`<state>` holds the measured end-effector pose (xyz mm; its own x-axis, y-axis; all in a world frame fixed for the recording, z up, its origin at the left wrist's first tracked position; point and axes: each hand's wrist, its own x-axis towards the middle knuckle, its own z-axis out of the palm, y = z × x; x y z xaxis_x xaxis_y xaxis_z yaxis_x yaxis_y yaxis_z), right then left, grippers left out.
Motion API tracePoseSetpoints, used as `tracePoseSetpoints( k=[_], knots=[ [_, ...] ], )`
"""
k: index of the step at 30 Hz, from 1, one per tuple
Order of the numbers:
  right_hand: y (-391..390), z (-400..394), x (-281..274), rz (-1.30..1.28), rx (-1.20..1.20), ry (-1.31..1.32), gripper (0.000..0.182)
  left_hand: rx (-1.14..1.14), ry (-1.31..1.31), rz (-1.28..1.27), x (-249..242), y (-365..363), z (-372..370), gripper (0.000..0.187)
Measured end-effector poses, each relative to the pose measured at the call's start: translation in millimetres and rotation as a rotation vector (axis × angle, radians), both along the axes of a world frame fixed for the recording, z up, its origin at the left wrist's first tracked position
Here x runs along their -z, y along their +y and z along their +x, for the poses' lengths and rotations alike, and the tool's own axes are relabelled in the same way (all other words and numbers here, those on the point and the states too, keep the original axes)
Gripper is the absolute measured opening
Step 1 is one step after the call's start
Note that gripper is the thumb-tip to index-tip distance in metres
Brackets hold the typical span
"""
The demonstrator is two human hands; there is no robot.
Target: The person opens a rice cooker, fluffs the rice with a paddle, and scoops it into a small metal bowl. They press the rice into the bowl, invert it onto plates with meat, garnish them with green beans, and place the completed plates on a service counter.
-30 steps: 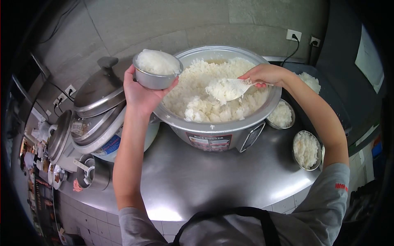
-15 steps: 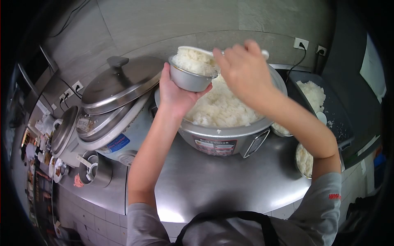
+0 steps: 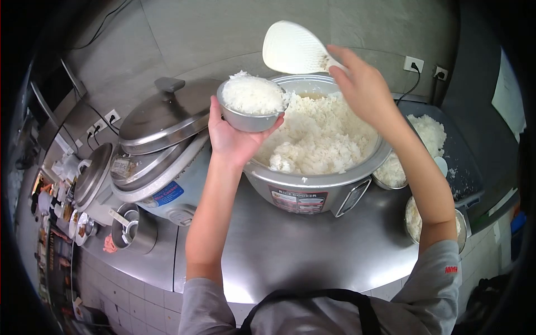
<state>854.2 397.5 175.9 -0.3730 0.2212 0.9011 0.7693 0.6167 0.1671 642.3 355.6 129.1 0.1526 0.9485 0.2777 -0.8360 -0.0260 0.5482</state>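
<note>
Beside the near-left rim of the rice cooker (image 3: 312,180), metal bowl (image 3: 251,122) sits in the left hand (image 3: 237,146), palm under, fingers and thumb round the wall. Likely held that way to carry the weight and leave the mouth clear; near the cooker, probably for short reach. Rice (image 3: 254,95) mounded above bowl rim. Opening faces up, slight tilt possible, can't confirm. Right hand (image 3: 365,86) grips white paddle (image 3: 293,49) by its handle, likely keeping the blade free. Long axis slants across the view, blade up-left, handle toward the right hand.
</note>
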Motion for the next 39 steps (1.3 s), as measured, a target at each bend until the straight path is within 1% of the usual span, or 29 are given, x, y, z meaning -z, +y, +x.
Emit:
tracePoseSetpoints(
  k=[2,3,4,6,7,9,10,12,13,14,15,16,17,18,19,20,22,23,24,25,26,27,28,29,31,32,34,38,39],
  knots=[
    [-23.2,2.3,-12.8,-1.086,-0.443,0.357,0.035,0.041,0.013,0.056,-0.5,0.8,-6.8,0.057],
    [-36.6,-4.6,-11.9,-1.331,-0.413,0.373,0.038,0.036,0.014,0.060,-1.4,2.3,-7.4,0.057],
    [-35.6,-12.8,4.6,-1.328,-0.418,0.370,0.038,0.012,0.019,0.048,-2.8,4.9,-6.0,0.057],
    [-22.0,-28.6,49.3,-0.899,-0.712,0.295,0.036,-0.013,0.027,0.037,-5.0,5.6,-3.6,0.057],
    [-26.8,-28.7,53.3,-0.895,-0.714,0.294,0.036,-0.065,0.045,0.079,-6.5,5.0,-2.1,0.056],
    [-30.9,-28.7,55.1,-0.950,-0.697,0.181,0.034,-0.163,0.088,0.156,-13.1,0.1,-0.9,0.053],
    [-33.8,-28.6,49.7,-0.943,-0.698,0.185,0.034,-0.160,0.093,0.162,-14.5,-2.0,-1.6,0.053],
    [-43.7,-26.8,37.6,-1.211,-0.602,0.087,0.032,-0.207,0.129,0.222,-12.9,-5.7,-3.7,0.055],
    [-39.7,-28.7,46.9,-1.215,-0.602,0.089,0.032,-0.205,0.165,0.248,-12.0,-7.5,-5.7,0.054],
    [-32.6,-32.9,60.8,-1.061,-0.673,0.071,0.032,-0.202,0.168,0.246,-11.2,-7.3,-8.8,0.054],
    [-26.4,-34.0,70.2,-0.903,-0.737,0.052,0.033,-0.220,0.247,0.249,-10.2,-5.9,-11.8,0.055],
    [-25.6,-32.5,65.2,-0.904,-0.737,0.057,0.033,-0.237,0.328,0.250,-8.2,-4.6,-13.6,0.056],
    [-23.7,-29.8,52.2,-1.017,-0.656,0.021,0.035,-0.237,0.331,0.245,-6.0,-1.4,-13.5,0.056],
    [-20.3,-26.9,35.5,-1.126,-0.574,-0.020,0.037,-0.156,0.231,0.193,-5.0,4.5,-12.7,0.056],
    [-12.3,-23.0,15.1,-1.155,-0.531,-0.066,0.039,-0.076,0.131,0.137,-3.2,8.5,-13.3,0.057],
    [-7.1,-18.3,-7.3,-1.185,-0.486,-0.112,0.041,-0.078,0.130,0.129,-0.2,10.2,-15.3,0.057],
    [-21.3,-7.5,-59.4,-1.228,-0.347,-0.079,0.032,0.072,0.090,0.109,-2.0,17.1,-19.4,0.058],
    [-14.7,-8.4,-65.5,-1.232,-0.345,-0.078,0.032,0.048,0.111,0.059,-6.3,16.4,-18.5,0.057],
    [-7.5,-9.5,-70.7,-1.149,-0.360,-0.015,0.031,0.051,0.108,0.052,-5.2,20.3,-20.2,0.057],
    [-1.5,-11.3,-75.4,-1.060,-0.374,0.047,0.030,0.132,0.152,0.054,-6.1,24.7,-22.0,0.056],
    [2.8,-15.2,-76.9,-1.062,-0.373,0.048,0.030,0.212,0.198,0.057,-5.9,27.2,-22.8,0.055],
    [7.3,-20.2,-75.7,-1.048,-0.301,-0.113,0.030,0.214,0.197,0.054,-3.5,27.9,-22.2,0.055],
    [12.9,-23.0,-74.2,-1.030,-0.228,-0.273,0.029,0.180,0.207,0.000,-3.6,25.5,-18.6,0.055],
    [22.0,-22.4,-73.5,-1.033,-0.225,-0.275,0.029,0.145,0.214,-0.054,-2.8,23.4,-16.1,0.054],
    [33.1,-20.0,-72.9,-0.897,-0.254,-0.448,0.028,0.135,0.176,-0.047,0.4,19.8,-16.1,0.054],
    [33.1,-17.3,-72.8,-0.900,-0.254,-0.447,0.028,0.124,0.144,-0.037,1.1,17.8,-16.7,0.053],
    [30.9,-10.9,-74.4,-1.007,-0.148,-0.444,0.028,0.121,0.135,-0.029,0.5,13.4,-17.2,0.053],
    [36.4,9.3,-67.9,-1.047,-0.105,-0.431,0.028,0.143,0.130,0.004,3.1,14.3,-25.2,0.053],
    [40.5,17.7,-63.8,-1.034,-0.113,-0.504,0.027,0.143,0.129,0.004,4.8,16.1,-29.4,0.053]
  ],
)
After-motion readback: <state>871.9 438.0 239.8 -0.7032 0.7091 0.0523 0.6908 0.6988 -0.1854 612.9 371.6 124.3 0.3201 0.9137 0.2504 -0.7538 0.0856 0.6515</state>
